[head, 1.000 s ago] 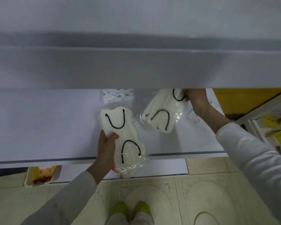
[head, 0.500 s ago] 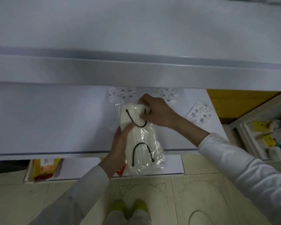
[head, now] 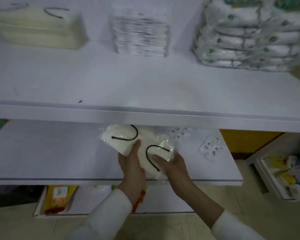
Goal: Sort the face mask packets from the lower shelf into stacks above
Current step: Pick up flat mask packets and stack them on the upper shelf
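Both hands hold a bundle of white face mask packets (head: 126,144) with black ear loops in clear plastic, just under the front edge of the upper shelf (head: 145,116). My left hand (head: 131,163) grips its left side, thumb on top. My right hand (head: 171,163) grips its right end. On the upper shelf stand a stack of cream masks with black loops (head: 36,26) at the left, a stack of printed white packets (head: 139,37) in the middle and a stack of green-patterned packets (head: 241,35) at the right. Two printed packets (head: 210,148) lie on the lower shelf (head: 42,153).
Below the lower shelf a white tray (head: 40,205) holds yellow packages. At the right stand a yellow box (head: 246,141) and a rack of small coloured boxes (head: 284,179). The floor is tiled.
The view has tilted up, so the upper shelf's stacks show. The two white packets, held apart a second ago, are together in both hands and turned sideways; the right hand moved from top to right end.
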A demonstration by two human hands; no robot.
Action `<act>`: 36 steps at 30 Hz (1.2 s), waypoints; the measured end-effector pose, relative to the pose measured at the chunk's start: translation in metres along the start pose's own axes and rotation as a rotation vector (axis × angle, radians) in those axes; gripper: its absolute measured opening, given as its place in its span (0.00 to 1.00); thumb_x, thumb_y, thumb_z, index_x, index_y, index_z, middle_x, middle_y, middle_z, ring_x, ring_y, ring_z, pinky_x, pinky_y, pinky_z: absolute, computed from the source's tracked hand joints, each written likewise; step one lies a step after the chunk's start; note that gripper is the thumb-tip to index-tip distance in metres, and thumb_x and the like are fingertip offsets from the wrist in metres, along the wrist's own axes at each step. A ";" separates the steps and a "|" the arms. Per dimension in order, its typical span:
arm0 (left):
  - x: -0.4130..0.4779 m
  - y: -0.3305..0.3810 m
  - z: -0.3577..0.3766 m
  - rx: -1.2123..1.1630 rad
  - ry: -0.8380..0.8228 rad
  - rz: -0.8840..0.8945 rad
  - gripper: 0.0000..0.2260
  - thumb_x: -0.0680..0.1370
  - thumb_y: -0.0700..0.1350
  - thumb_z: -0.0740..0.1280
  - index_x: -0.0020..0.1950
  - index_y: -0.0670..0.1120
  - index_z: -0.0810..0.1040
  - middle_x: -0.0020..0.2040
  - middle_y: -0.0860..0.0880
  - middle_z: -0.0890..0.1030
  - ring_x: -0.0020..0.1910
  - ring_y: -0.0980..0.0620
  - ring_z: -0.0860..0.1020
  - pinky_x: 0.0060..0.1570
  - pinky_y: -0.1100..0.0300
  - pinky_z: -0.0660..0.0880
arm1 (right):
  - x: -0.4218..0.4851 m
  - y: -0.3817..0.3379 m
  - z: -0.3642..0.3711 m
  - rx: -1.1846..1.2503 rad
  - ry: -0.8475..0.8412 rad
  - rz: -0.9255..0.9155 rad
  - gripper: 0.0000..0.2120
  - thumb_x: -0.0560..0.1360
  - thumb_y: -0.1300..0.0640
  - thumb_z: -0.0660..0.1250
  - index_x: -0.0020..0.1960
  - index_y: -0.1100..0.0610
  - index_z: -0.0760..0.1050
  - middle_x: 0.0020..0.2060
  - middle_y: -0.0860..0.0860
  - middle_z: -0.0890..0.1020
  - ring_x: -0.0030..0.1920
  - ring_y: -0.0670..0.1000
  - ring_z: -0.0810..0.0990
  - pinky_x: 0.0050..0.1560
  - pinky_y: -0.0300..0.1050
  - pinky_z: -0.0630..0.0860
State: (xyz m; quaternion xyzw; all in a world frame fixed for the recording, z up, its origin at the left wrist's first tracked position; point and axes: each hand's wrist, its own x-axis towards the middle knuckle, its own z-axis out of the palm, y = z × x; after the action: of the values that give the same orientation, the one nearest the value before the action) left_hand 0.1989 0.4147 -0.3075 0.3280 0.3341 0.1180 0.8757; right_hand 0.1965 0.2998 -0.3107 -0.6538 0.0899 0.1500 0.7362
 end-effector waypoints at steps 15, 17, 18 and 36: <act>-0.066 0.202 -0.077 0.574 -0.666 0.196 0.38 0.54 0.45 0.83 0.51 0.22 0.71 0.53 0.28 0.77 0.48 0.37 0.80 0.46 0.51 0.80 | -0.085 -0.137 0.007 -0.222 -0.286 -0.544 0.20 0.62 0.71 0.75 0.53 0.62 0.78 0.45 0.51 0.86 0.46 0.50 0.84 0.41 0.40 0.79; -0.082 0.223 -0.045 0.672 -0.748 0.305 0.26 0.56 0.43 0.79 0.52 0.35 0.81 0.54 0.35 0.81 0.52 0.40 0.81 0.48 0.51 0.80 | -0.081 -0.167 0.010 -0.253 -0.258 -0.644 0.20 0.64 0.74 0.74 0.52 0.60 0.78 0.44 0.49 0.85 0.45 0.49 0.84 0.43 0.42 0.80; -0.085 0.235 -0.027 0.716 -0.739 0.397 0.25 0.56 0.44 0.76 0.53 0.40 0.82 0.54 0.39 0.82 0.52 0.42 0.81 0.50 0.51 0.80 | -0.076 -0.184 0.013 -0.276 -0.223 -0.698 0.20 0.64 0.73 0.75 0.51 0.57 0.78 0.43 0.48 0.85 0.45 0.48 0.84 0.44 0.42 0.80; -0.012 0.224 0.059 0.909 -0.438 0.567 0.22 0.63 0.42 0.68 0.56 0.42 0.75 0.54 0.38 0.80 0.54 0.39 0.77 0.57 0.42 0.73 | 0.009 -0.212 0.001 -0.427 -0.154 -0.555 0.23 0.68 0.60 0.76 0.60 0.50 0.74 0.53 0.44 0.82 0.54 0.42 0.80 0.53 0.37 0.76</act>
State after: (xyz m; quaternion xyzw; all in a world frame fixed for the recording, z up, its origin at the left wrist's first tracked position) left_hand 0.2319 0.5501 -0.1221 0.7645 0.0613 0.1220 0.6300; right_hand 0.2772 0.2808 -0.1149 -0.7790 -0.1801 0.0088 0.6005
